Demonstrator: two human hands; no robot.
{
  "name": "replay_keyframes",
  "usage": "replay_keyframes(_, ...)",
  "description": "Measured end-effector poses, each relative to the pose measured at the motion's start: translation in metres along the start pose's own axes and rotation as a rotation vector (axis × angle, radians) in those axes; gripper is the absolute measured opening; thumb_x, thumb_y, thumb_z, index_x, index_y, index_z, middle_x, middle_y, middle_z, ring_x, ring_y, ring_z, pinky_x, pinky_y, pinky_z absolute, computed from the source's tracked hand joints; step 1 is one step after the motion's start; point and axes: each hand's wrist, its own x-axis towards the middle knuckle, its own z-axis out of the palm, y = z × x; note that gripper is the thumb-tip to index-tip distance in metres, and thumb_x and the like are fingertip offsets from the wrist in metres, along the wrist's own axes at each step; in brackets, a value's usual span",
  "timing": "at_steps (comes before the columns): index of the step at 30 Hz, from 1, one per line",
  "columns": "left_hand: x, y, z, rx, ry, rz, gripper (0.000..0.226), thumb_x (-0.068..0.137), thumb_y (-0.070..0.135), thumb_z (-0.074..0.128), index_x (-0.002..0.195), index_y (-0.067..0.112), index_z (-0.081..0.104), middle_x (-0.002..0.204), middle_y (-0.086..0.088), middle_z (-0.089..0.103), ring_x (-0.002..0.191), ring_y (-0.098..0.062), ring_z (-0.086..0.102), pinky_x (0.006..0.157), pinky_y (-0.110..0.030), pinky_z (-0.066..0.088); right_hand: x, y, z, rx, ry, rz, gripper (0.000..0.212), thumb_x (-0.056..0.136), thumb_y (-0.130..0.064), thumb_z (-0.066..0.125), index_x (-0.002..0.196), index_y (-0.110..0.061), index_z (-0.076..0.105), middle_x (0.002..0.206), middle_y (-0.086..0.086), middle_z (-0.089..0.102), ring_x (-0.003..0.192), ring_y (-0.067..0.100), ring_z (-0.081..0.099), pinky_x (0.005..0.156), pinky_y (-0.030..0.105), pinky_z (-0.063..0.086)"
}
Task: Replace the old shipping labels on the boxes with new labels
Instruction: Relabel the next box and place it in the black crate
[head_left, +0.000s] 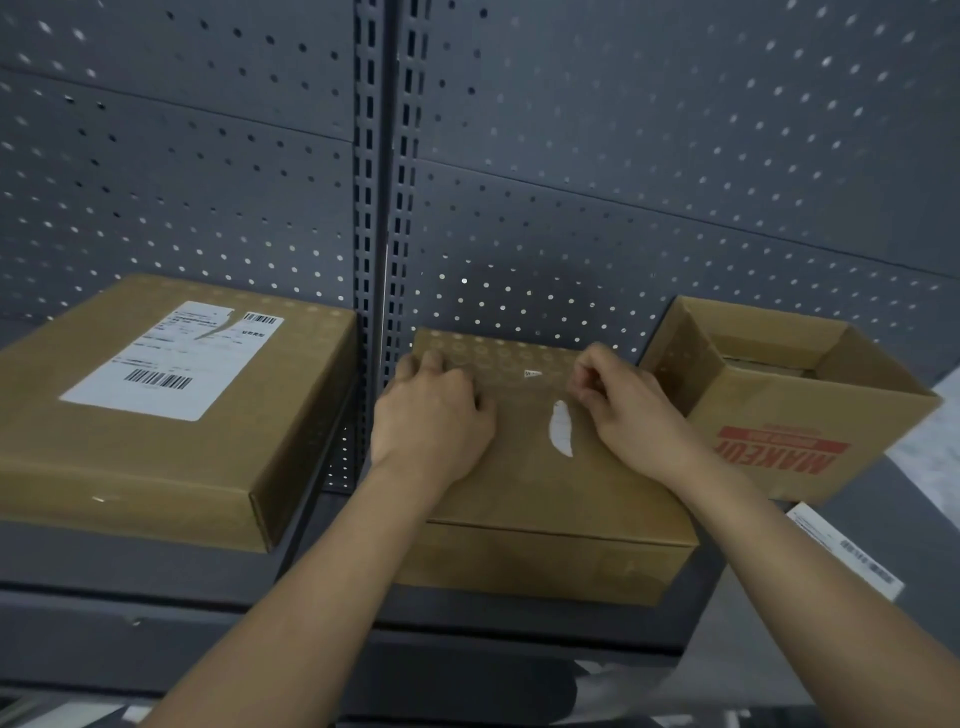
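Two bare forearms (322, 597) reach in from below. The left hand (431, 410) grips the far-left corner of a flat brown cardboard box (545, 499) with curled fingers. The right hand (631, 410) has its fingertips pinched together on the lid — on what, I cannot tell. Between the hands cling torn white label remnants (561, 428). Left of the fingers, a larger brown box (130, 467) bears a torn white shipping label (156, 364) — right of them stands an open red-printed carton (789, 415).

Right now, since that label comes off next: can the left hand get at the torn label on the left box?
Probably yes. The left hand rests on the middle box, beside the left box, whose torn label lies bare on top; nothing stands in between at the front.
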Motion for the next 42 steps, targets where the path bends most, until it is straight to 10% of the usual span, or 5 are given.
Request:
replay_keyframes(13,-0.003,0.001,-0.001,0.011,0.019,0.016,0.039,0.096,0.042,0.042,0.121,0.022,0.065,0.130,-0.004,0.054,0.128,-0.030,0.042,0.092,-0.043,0.046,0.000,-0.009,0.012,-0.303,0.019,-0.147,0.035,0.079,0.011,0.049,0.078,-0.021,0.035,0.079,-0.001,0.046,0.076,0.020,0.043,0.066,0.041,0.046)
replay_keyframes(29,-0.002,0.002,-0.001,0.018,0.002,0.003,0.040,0.096,0.042,0.041,0.122,0.022,0.064,0.133,-0.004,0.052,0.133,-0.031,0.039,0.092,-0.044,0.047,-0.010,0.000,0.010,-0.026,0.151,0.017,0.034,0.091,0.002,0.048,0.076,-0.027,0.040,0.081,-0.002,0.055,0.080,0.015,0.053,0.072,0.038,0.048)
replay_keyframes(42,-0.001,0.002,-0.001,0.015,-0.007,-0.002,0.043,0.096,0.044,0.041,0.125,0.021,0.063,0.135,-0.004,0.051,0.133,-0.031,0.038,0.094,-0.045,0.047,0.000,-0.025,0.008,-0.337,-0.029,-0.118,0.023,0.088,0.001,0.048,0.082,-0.017,0.035,0.081,0.003,0.045,0.076,0.020,0.044,0.060,0.030,0.035)
